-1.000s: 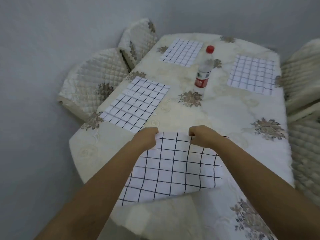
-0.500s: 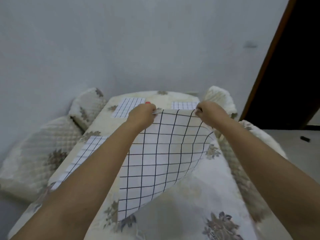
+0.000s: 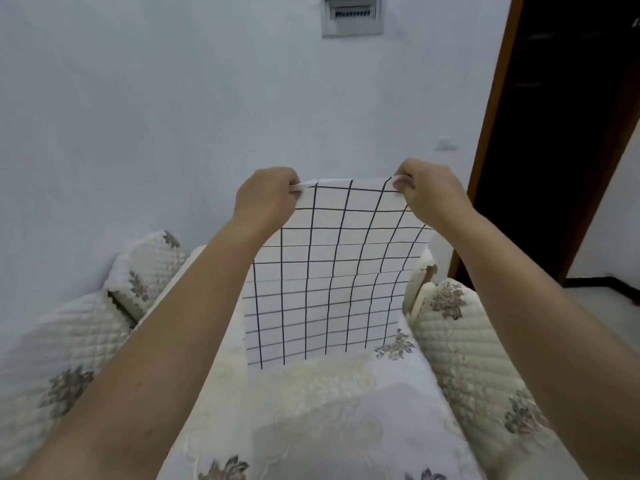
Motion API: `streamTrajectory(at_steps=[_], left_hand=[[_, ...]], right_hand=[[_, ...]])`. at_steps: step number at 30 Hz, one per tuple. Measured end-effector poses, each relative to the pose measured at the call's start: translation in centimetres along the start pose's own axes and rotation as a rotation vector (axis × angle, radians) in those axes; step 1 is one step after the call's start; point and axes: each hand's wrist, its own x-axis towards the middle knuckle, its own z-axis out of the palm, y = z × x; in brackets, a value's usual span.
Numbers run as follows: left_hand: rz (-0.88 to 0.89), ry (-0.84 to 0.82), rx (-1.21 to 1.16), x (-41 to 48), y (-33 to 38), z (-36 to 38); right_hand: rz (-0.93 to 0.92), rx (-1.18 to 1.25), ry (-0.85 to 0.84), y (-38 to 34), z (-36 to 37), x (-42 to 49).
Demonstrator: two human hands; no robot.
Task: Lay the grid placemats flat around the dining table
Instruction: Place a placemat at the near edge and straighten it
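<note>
White, black-gridded placemat [image 3: 325,282] is now hanging upright in front of me instead of lying at the near edge of the tabletop [image 3: 329,420], where it was resting a second ago. I am pinching its top corners: my left hand [image 3: 265,199] is holding the left corner and my right hand [image 3: 427,194] the right one. My fingers are curling over the hem, and the hands are well apart, so the top edge is pulling nearly straight. The sheet is bowing a little, with its right side curving away. Its lower edge is dangling close to the middle of the tabletop; whether it is touching the cloth I cannot tell.

My view is tipping up as well, so the wall [image 3: 173,116] and a dark doorway [image 3: 554,133] are filling the top. The three mats that were lying flat by the far and side edges, and the bottle, are now hidden behind the lifted placemat or out of sight. Quilted chairs [image 3: 460,344] are flanking both long edges.

As I judge it, this placemat is going from laid back to carried, so its spot is not yet settled. I am probably shaking it out or moving it to a free edge. It is still needing to be lowered, smoothed flat and squared to the tabletop's edge before it counts.
</note>
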Motion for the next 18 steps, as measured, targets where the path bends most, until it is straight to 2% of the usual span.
streamTrajectory(at_steps=[4, 9, 18], left_hand=[[-0.057, -0.104, -0.072, -2.5, -0.6, -0.6], [-0.193, -0.286, -0.277, -6.9, -2.5, -1.2], [-0.413, -0.461, -0.623, -16.2, -7.2, -0.6]], right_hand=[[0.032, 0.032, -0.081, 0.5, -1.3, -2.1], [0.099, 0.065, -0.183, 0.8, -1.7, -5.9], [0.230, 0.217, -0.386, 2.2, -0.9, -15.8]])
